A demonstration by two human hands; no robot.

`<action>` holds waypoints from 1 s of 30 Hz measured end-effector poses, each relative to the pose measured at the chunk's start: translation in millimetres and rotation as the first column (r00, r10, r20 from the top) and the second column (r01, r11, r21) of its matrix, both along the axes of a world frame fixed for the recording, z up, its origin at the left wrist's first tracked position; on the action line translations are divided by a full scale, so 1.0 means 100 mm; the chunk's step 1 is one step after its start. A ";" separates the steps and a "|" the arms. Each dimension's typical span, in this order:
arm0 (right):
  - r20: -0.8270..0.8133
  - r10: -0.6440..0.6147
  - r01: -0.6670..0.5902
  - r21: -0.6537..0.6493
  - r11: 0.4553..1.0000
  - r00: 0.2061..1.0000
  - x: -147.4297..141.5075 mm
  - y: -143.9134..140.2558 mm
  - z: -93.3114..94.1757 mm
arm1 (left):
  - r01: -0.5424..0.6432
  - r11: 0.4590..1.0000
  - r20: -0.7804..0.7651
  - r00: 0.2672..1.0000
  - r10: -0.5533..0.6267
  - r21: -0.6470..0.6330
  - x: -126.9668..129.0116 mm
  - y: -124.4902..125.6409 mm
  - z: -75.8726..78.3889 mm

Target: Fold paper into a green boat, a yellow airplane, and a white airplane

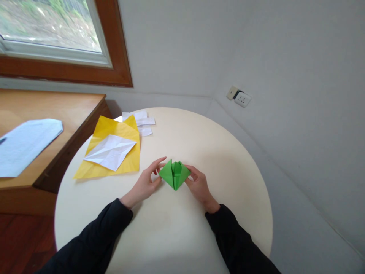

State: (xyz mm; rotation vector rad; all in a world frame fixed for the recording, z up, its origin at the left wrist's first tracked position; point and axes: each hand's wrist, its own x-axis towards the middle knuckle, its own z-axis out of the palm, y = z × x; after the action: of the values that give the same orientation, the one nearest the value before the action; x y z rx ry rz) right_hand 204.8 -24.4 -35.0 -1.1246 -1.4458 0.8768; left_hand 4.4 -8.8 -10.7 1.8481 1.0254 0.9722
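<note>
A green folded paper [168, 176], diamond-shaped with an opened pocket in the middle and a point towards me, is between my hands over the round table. My left hand [146, 180] holds its left corner between the thumb and a bent finger, while the index finger stretches out above. At the right corner, my right hand [199, 185] pinches the paper, its thumb below and its fingers behind the edge. Part of the fingertips on both sides is hidden by the paper.
On the cream round table [171, 236], a creased white paper [111, 152] lies on a yellow sheet [132, 161] at the left. White paper pieces [146, 121] lie behind them. A wooden desk [82, 104] with white sheets [31, 142] adjoins at left; a wall socket [243, 99] is behind.
</note>
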 end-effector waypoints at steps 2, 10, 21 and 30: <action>0.102 0.020 -0.024 0.041 0.999 0.995 0.02 -0.01 0.00 | 0.027 1.000 -0.060 0.998 -0.027 -0.005 -0.01 -0.01 0.00; 0.324 0.115 -0.155 0.101 0.983 0.939 0.05 0.00 0.00 | 0.191 0.980 -0.141 0.973 -0.182 0.054 -0.01 -0.05 0.01; 0.055 -0.009 0.005 0.082 0.997 0.998 0.18 -0.02 0.17 | 0.135 0.986 0.019 0.990 -0.137 0.097 0.09 -0.07 -0.03; 0.458 -0.019 -0.155 0.339 0.928 0.888 0.10 -0.06 0.20 | 0.033 0.988 0.028 0.999 -0.037 0.153 0.12 -0.08 -0.11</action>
State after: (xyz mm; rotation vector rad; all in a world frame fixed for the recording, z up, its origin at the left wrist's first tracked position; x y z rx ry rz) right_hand 214.4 -30.9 -15.2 -1.0312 -1.9533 0.3630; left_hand 16.2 -16.5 -21.5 1.9629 0.9189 1.0807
